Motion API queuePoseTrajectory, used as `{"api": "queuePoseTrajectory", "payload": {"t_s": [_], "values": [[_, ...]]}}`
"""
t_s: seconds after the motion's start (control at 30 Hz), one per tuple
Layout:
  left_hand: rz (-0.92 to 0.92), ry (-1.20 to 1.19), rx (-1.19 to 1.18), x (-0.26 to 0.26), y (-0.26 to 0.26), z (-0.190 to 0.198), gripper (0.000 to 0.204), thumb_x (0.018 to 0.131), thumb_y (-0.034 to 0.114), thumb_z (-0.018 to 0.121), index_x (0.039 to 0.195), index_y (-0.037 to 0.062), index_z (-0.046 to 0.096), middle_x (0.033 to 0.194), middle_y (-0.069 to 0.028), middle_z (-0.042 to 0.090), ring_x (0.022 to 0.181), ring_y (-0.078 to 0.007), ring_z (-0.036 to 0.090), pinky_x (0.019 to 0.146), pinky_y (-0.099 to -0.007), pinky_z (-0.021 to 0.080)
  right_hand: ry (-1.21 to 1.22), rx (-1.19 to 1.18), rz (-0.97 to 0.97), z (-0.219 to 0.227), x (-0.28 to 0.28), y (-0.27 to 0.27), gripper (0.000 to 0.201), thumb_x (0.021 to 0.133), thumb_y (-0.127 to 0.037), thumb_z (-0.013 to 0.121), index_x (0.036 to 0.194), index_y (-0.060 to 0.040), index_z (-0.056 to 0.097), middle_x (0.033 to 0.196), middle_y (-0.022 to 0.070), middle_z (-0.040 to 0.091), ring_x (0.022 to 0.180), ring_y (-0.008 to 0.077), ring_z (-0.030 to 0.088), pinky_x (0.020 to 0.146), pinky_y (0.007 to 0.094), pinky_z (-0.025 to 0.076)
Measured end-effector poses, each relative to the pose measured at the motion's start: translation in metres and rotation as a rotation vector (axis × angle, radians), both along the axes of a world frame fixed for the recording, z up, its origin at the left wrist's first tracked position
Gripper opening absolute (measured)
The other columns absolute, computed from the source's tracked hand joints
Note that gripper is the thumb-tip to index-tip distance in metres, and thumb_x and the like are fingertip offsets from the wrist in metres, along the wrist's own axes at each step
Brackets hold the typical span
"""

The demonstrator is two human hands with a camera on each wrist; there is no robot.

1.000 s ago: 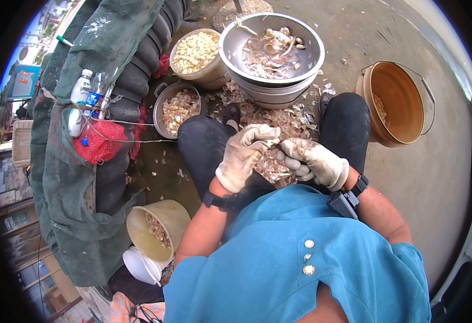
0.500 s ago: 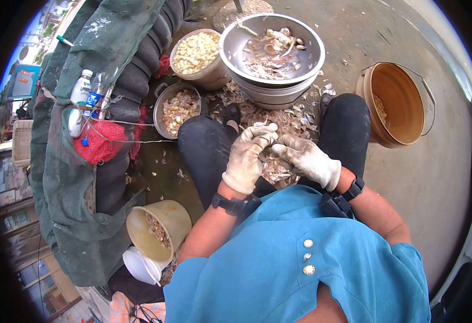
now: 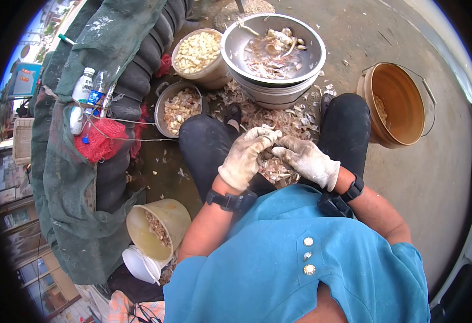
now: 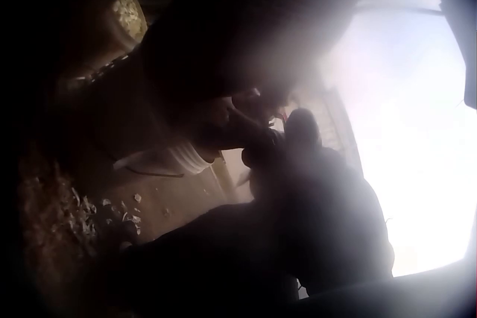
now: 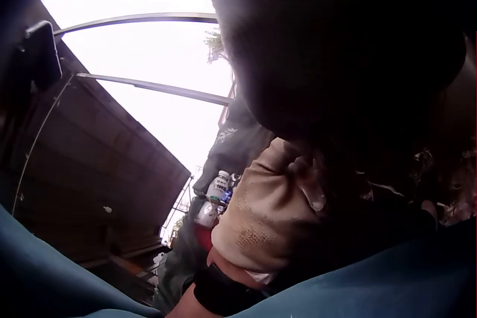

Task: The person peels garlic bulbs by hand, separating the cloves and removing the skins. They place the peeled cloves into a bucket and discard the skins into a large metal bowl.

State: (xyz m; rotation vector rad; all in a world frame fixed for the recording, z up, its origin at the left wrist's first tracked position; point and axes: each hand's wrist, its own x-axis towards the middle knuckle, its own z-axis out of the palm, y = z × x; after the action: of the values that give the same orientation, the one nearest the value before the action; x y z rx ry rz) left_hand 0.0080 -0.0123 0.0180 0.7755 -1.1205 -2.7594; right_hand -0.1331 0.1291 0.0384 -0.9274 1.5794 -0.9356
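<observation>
Both hands wear whitish work gloves, soiled at the fingers, and meet fingertip to fingertip above the lap in the head view. The left hand (image 3: 245, 157) pinches a small garlic clove with thumb and curled fingers. Against it, the right hand (image 3: 310, 160) has its thumb and fingers bent in on the same clove. Most of the clove is hidden by the gloves; a pale pinkish bit of it (image 5: 316, 197) shows by the left fingers in the right wrist view. Beneath the hands lies a heap of garlic skins (image 3: 276, 171). The left wrist view is mostly dark.
A metal bowl (image 3: 236, 63) with garlic and skins tops a bucket ahead. To its left stand a tub of peeled cloves (image 3: 197, 52) and a smaller pot (image 3: 163, 116). An orange-brown bucket (image 3: 396, 107) is at right, a tipped cream bucket (image 3: 178, 220) at left.
Both hands have drawn together; the right hand has turned, its knuckles now facing up and its fingers in against the left fingertips. The left hand has shifted slightly. Containers have not moved.
</observation>
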Motion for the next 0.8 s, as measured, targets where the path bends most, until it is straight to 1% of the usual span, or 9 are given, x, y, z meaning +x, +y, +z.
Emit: {"api": "queuePoseTrajectory", "payload": {"t_s": [0.13, 0.23, 0.27, 0.3, 0.37, 0.4, 0.5, 0.73, 0.8], "values": [[0.062, 0.016, -0.152, 0.0, 0.005, -0.009, 0.028, 0.098, 0.014, 0.053, 0.12, -0.0034, 0.057, 0.109, -0.0084, 0.064, 0.096, -0.0171, 0.062, 0.082, -0.027, 0.052, 0.187, -0.07, 0.157, -0.012, 0.007, 0.003, 0.039, 0.1, -0.037, 0.049, 0.122, -0.0054, 0.058, 0.112, 0.0181, 0.063, 0.107, 0.0342, 0.06, 0.094, 0.0377, 0.046], [0.057, 0.018, -0.263, 0.001, 0.005, -0.012, 0.029, 0.097, 0.011, 0.054, 0.122, -0.0039, 0.056, 0.111, -0.0081, 0.063, 0.095, -0.0157, 0.06, 0.081, -0.0263, 0.051, 0.095, -0.092, 0.076, -0.013, 0.012, 0.007, 0.038, 0.1, -0.038, 0.05, 0.117, -0.0053, 0.06, 0.113, 0.018, 0.063, 0.109, 0.0346, 0.06, 0.093, 0.0391, 0.046], [0.077, 0.081, -0.172, 0.003, 0.004, -0.018, 0.029, 0.097, 0.01, 0.055, 0.122, -0.0044, 0.056, 0.113, -0.0081, 0.063, 0.096, -0.0155, 0.06, 0.082, -0.0256, 0.05, 0.12, -0.14, 0.021, -0.015, 0.012, 0.01, 0.038, 0.1, -0.039, 0.05, 0.112, -0.0043, 0.06, 0.099, 0.0155, 0.064, 0.093, 0.027, 0.063, 0.082, 0.0363, 0.049], [0.096, 0.143, -0.081, 0.004, 0.004, -0.022, 0.03, 0.096, 0.01, 0.055, 0.122, -0.0049, 0.055, 0.114, -0.0081, 0.062, 0.097, -0.0152, 0.06, 0.083, -0.025, 0.05, 0.12, -0.14, 0.022, -0.011, 0.008, 0.009, 0.038, 0.1, -0.039, 0.05, 0.112, -0.0043, 0.06, 0.099, 0.0155, 0.064, 0.093, 0.027, 0.063, 0.082, 0.0363, 0.049], [0.067, 0.15, -0.052, 0.009, -0.002, -0.029, 0.03, 0.095, 0.009, 0.056, 0.122, -0.0053, 0.054, 0.116, -0.0085, 0.062, 0.099, -0.0157, 0.06, 0.084, -0.0247, 0.049, -0.127, 0.155, 0.009, -0.001, -0.003, 0.006, 0.037, 0.1, -0.039, 0.051, 0.105, -0.0034, 0.06, 0.082, 0.0089, 0.059, 0.072, 0.017, 0.058, 0.068, 0.0316, 0.047], [0.038, 0.159, -0.025, 0.009, -0.005, -0.025, 0.031, 0.095, 0.008, 0.056, 0.122, -0.0057, 0.054, 0.117, -0.009, 0.062, 0.101, -0.0163, 0.06, 0.086, -0.0245, 0.049, -0.225, 0.132, -0.026, -0.001, -0.005, 0.006, 0.034, 0.1, -0.039, 0.051, 0.102, -0.006, 0.059, 0.073, 0.0001, 0.05, 0.06, 0.0086, 0.044, 0.055, 0.0246, 0.04], [0.117, 0.082, 0.081, 0.004, -0.001, -0.014, 0.024, 0.094, 0.005, 0.054, 0.116, -0.0028, 0.058, 0.105, -0.0093, 0.067, 0.082, -0.0113, 0.062, 0.078, -0.0213, 0.049, -0.537, 0.184, -0.095, 0.01, -0.011, 0.01, 0.031, 0.1, -0.04, 0.05, 0.102, -0.0102, 0.057, 0.072, -0.0043, 0.048, 0.057, 0.0056, 0.039, 0.05, 0.021, 0.034], [0.128, 0.05, -0.027, 0.0, 0.004, 0.0, 0.023, 0.092, 0.001, 0.055, 0.113, -0.0036, 0.06, 0.108, -0.0094, 0.068, 0.082, -0.0109, 0.062, 0.075, -0.0211, 0.05, -0.581, 0.21, -0.035, 0.004, -0.015, 0.011, 0.039, 0.101, -0.043, 0.045, 0.126, -0.0149, 0.056, 0.072, -0.0077, 0.044, 0.055, 0.0027, 0.033, 0.047, 0.0181, 0.029], [-0.005, 0.027, -0.196, 0.003, -0.001, -0.003, 0.036, 0.091, 0.017, 0.062, 0.119, -0.0051, 0.056, 0.117, -0.0099, 0.063, 0.096, -0.0118, 0.059, 0.082, -0.0229, 0.046, -0.583, 0.196, -0.035, 0.004, -0.014, 0.011, 0.04, 0.101, -0.044, 0.045, 0.127, -0.0157, 0.056, 0.072, -0.0081, 0.043, 0.055, 0.0026, 0.033, 0.047, 0.0181, 0.028]]}}
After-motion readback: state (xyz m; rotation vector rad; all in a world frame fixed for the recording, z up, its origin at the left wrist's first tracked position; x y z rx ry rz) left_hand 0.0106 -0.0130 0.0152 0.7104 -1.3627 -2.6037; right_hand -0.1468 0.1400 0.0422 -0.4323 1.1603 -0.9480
